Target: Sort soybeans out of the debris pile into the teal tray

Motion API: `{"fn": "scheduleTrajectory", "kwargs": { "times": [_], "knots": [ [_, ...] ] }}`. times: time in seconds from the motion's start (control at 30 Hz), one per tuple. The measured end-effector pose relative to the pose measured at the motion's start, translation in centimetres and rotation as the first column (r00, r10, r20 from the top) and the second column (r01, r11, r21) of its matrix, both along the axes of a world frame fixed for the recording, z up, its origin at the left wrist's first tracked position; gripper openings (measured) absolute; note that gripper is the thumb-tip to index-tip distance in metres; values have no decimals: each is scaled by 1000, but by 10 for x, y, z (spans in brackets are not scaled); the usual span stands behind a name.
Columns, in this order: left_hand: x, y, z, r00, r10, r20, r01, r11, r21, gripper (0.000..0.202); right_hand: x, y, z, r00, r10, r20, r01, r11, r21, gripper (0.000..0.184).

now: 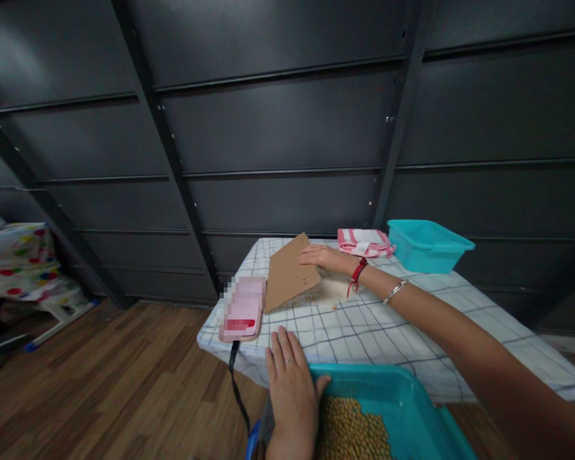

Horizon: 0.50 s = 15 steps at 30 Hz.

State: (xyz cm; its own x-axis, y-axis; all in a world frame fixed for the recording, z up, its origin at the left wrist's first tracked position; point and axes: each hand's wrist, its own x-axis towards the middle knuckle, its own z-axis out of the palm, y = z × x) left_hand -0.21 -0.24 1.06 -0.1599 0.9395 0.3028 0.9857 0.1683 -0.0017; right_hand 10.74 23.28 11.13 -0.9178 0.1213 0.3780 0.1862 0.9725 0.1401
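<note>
Apparently stiff and light, the tan cardboard sheet with a torn-looking edge [290, 271] lies tilted on the white checked tablecloth [335, 338], and it should bend or crease before it breaks — its side edges look the surest place to take hold, with the palm kept off the middle. The right hand [323, 257], wearing a red cord bracelet [358, 275] and a silver bangle [395, 292], rests with fingers stretched over the sheet's right part; the thumb is hidden, so I cannot tell whether it grasps. Beside the sheet lie a few small crumbs, and just left of it is a flat pink rectangular object [243, 303], partly blurred. Nearer, the left hand [292, 393] lies at the left side of a teal plastic tray [378, 368], its fingers straight and unclenched, the thumb by the rim; inside are yellowish-brown beans [352, 425]. Farther off sit a folded pink-and-white striped cloth [364, 243] and a turquoise plastic basin [426, 255] — both before a dark panelled wall [278, 128].
</note>
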Motion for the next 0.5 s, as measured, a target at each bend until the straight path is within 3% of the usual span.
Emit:
{"fn": "scheduleTrajectory", "kwargs": {
  "times": [0.17,0.5],
  "knots": [
    [-1,-1,1,1000,-7,-11,7,1000,11,81,7,2,7,1000,-4,-21,4,1000,5,26],
    [2,-1,1,1000,-17,14,16,999,36,80,-15,-7,5,999,-26,-48,27,999,27,25]
  ]
}}
